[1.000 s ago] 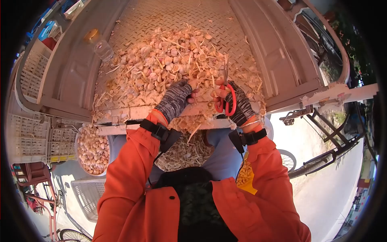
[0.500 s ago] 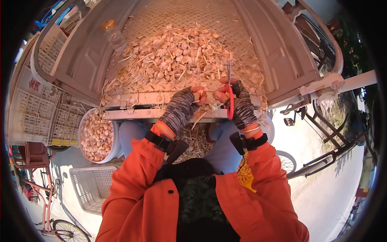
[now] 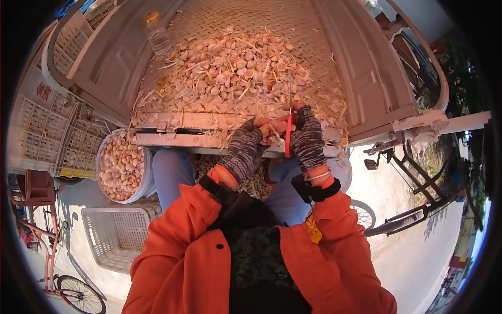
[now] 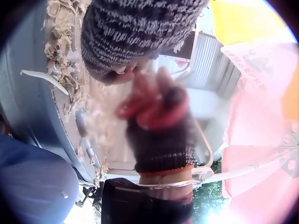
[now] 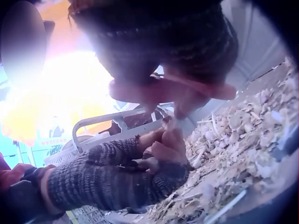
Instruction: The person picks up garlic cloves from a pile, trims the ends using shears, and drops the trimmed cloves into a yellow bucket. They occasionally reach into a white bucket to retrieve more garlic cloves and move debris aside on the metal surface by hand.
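Both hands meet just over the front edge of a metal truck bed, in gloves that leave the fingertips bare. The left hand pinches a small pale garlic piece at its fingertips. Hooked on the right hand are red-handled scissors, blades pointing up and away from the body. The right fingertips are at the same garlic piece, close against the left ones; exact contact is blurred. Beyond them lies a heap of garlic with dry stalks and skins.
A jar with a yellow lid stands at the bed's left wall. On the left are a bucket of garlic cloves, an empty grey crate and stacked crates. A bicycle frame is at the right.
The hands have come together from a small gap, the left moving right toward the right hand. The head view has shifted slightly, with the heap now appearing higher than half a second ago.
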The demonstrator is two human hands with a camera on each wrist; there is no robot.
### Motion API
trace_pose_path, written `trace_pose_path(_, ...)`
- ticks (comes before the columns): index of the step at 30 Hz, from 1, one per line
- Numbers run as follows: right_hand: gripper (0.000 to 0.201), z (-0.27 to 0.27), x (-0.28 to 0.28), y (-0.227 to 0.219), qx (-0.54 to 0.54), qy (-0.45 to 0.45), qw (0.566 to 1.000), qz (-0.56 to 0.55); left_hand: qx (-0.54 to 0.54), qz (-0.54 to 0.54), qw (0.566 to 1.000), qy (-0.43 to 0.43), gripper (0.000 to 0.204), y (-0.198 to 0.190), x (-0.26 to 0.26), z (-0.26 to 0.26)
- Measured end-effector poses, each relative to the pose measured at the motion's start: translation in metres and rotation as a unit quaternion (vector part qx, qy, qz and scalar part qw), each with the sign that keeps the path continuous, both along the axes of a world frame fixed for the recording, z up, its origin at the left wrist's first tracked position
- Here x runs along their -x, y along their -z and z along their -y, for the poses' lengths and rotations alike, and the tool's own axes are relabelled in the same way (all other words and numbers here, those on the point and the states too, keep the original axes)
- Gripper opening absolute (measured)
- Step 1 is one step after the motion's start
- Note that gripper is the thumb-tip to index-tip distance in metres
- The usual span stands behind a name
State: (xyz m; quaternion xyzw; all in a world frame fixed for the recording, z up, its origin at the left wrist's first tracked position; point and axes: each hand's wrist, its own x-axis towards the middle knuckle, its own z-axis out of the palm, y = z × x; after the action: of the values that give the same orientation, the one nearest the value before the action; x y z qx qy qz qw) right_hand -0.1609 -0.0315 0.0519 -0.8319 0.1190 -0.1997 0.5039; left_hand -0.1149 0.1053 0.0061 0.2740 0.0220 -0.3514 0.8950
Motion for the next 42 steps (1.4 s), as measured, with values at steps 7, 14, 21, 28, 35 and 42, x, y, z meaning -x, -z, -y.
trace_pose_path(7, 0.035, -0.005, 0.006, -0.004, -0.292, -0.05, 0.953, -0.055, -0.064, 0.029, 0.998, 0.003, 0.01, 0.005, 0.001, -0.003)
trace_pose_path(14, 0.037, 0.013, 0.032, 0.002, -0.063, -0.163, 0.977, -0.124, -0.142, -0.074, 0.984, 0.074, 0.013, 0.005, -0.07, -0.015)
trace_pose_path(21, 0.034, 0.084, -0.049, 0.016, -0.039, -0.016, 0.989, -0.143, -0.565, 0.634, 0.513, 0.126, 0.031, 0.006, -0.128, 0.05)
trace_pose_path(28, 0.037, 0.081, -0.057, 0.028, 0.103, 0.021, 0.993, -0.055, -0.551, 0.624, 0.552, 0.047, 0.034, 0.019, -0.123, 0.053)
trace_pose_path(35, 0.05, 0.037, -0.033, 0.018, -0.053, -0.051, 0.997, 0.025, -0.509, 0.648, 0.567, 0.009, 0.023, -0.031, -0.056, 0.024)
trace_pose_path(42, 0.045, 0.0, 0.021, -0.006, -0.125, -0.19, 0.973, 0.033, -0.157, 0.095, 0.935, 0.304, 0.027, -0.033, -0.009, -0.042)
